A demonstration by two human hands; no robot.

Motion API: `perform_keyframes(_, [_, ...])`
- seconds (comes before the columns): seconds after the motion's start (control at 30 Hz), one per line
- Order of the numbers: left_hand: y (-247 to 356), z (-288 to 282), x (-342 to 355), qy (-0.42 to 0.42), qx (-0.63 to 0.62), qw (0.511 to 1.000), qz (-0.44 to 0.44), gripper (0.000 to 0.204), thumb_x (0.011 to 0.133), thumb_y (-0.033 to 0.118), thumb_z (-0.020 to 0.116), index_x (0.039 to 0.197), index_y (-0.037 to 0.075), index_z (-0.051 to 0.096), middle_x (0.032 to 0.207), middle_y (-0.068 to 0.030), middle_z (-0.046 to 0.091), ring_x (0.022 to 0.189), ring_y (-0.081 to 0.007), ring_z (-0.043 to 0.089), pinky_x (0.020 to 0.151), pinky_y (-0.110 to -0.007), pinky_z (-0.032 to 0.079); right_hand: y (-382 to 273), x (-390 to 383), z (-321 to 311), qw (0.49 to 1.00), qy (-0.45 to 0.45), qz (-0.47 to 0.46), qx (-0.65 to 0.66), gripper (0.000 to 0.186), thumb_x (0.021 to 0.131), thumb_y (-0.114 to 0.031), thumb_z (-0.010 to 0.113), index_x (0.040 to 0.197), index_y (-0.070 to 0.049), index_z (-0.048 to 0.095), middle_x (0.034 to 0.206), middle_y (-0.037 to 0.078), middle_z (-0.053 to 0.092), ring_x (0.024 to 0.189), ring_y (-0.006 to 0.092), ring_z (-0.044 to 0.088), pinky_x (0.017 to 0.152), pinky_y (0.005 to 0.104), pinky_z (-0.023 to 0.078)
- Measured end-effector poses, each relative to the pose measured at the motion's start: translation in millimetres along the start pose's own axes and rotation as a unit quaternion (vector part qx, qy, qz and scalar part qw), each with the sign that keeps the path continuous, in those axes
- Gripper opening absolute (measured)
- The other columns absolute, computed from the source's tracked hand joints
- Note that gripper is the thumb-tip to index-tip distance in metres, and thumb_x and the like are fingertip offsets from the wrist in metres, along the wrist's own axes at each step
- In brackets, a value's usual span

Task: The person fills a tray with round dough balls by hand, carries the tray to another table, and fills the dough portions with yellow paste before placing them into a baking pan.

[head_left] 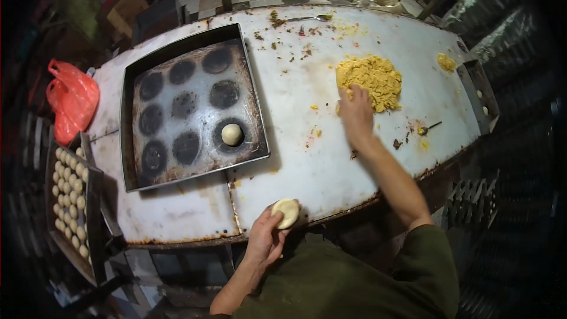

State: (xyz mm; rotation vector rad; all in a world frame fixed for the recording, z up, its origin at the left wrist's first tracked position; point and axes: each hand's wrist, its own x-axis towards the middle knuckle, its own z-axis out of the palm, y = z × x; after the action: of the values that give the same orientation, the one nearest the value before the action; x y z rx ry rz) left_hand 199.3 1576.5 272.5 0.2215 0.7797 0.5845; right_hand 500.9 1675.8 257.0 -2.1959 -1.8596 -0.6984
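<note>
The left hand (264,239) grips a smooth, round dough disc (287,212) by the near edge of the table (295,168), while farther off the right hand (357,117) touches a crumbly yellow mound (378,77), fingertips too obscured to tell whether they grip any

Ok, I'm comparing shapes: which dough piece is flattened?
The disc in the left hand; the dough ball on the tray and the balls in the leftmost box are round.
</note>
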Motion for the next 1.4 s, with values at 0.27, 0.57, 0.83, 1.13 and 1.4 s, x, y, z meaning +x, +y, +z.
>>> perform_keyframes(0.27, [-19.3, -11.6, 4.3, -0.011, -0.090, 0.990, 0.109, 0.048, 0.083, 0.005, 0.042, 0.130, -0.004, 0.039, 0.129, -0.0125, 0.048, 0.110, -0.0192, 0.052, 0.083, -0.028, 0.044, 46.7, -54.7, 8.6, 0.977, -0.113, -0.152, 0.094, 0.024, 0.071, -0.003, 0.058, 0.093, 0.005, 0.057, 0.088, 0.015, 0.054, 0.089, 0.0269, 0.053, 0.077, 0.0310, 0.047])
perform_keyframes(0.57, [4.7, 0.0, 20.5, -0.164, 0.060, 0.980, 0.098, 0.050, 0.093, 0.006, 0.048, 0.139, 0.005, 0.029, 0.132, -0.0093, 0.044, 0.117, -0.0189, 0.047, 0.098, -0.031, 0.041, -94.8, -112.8, -120.6, 0.876, -0.068, -0.006, 0.478, 0.034, 0.081, -0.019, 0.064, 0.111, -0.003, 0.061, 0.108, 0.009, 0.058, 0.097, 0.0263, 0.049, 0.082, 0.0343, 0.041])
perform_keyframes(0.83, [34.4, -101.0, -69.7, -0.102, 0.026, 0.986, 0.131, 0.053, 0.083, 0.004, 0.050, 0.131, 0.000, 0.031, 0.109, -0.0192, 0.055, 0.089, -0.0273, 0.060, 0.076, -0.036, 0.054, -206.6, -143.7, -178.0, 0.730, -0.157, 0.126, 0.653, 0.013, 0.083, -0.005, 0.061, 0.094, 0.001, 0.062, 0.087, 0.009, 0.060, 0.070, 0.0186, 0.059, 0.061, 0.0264, 0.047])
perform_keyframes(1.13, [29.1, -131.5, -116.3, 0.018, -0.117, 0.985, 0.124, 0.045, 0.083, -0.004, 0.032, 0.127, 0.000, 0.031, 0.115, -0.0213, 0.051, 0.106, -0.0294, 0.052, 0.091, -0.040, 0.045, -298.2, -201.5, -185.0, 0.848, -0.071, -0.143, 0.506, 0.027, 0.072, -0.002, 0.068, 0.098, -0.002, 0.061, 0.093, 0.013, 0.056, 0.085, 0.0298, 0.056, 0.074, 0.0352, 0.048])
perform_keyframes(1.4, [17.1, -91.1, -73.8, -0.194, 0.242, 0.943, 0.123, 0.036, 0.094, 0.012, 0.048, 0.126, -0.003, 0.041, 0.116, -0.0075, 0.051, 0.104, -0.0119, 0.049, 0.089, -0.025, 0.041, -209.2, -179.7, -180.6, 0.630, -0.198, 0.230, 0.715, 0.014, 0.079, 0.006, 0.058, 0.092, 0.004, 0.053, 0.095, 0.015, 0.057, 0.081, 0.0203, 0.061, 0.062, 0.0224, 0.053])
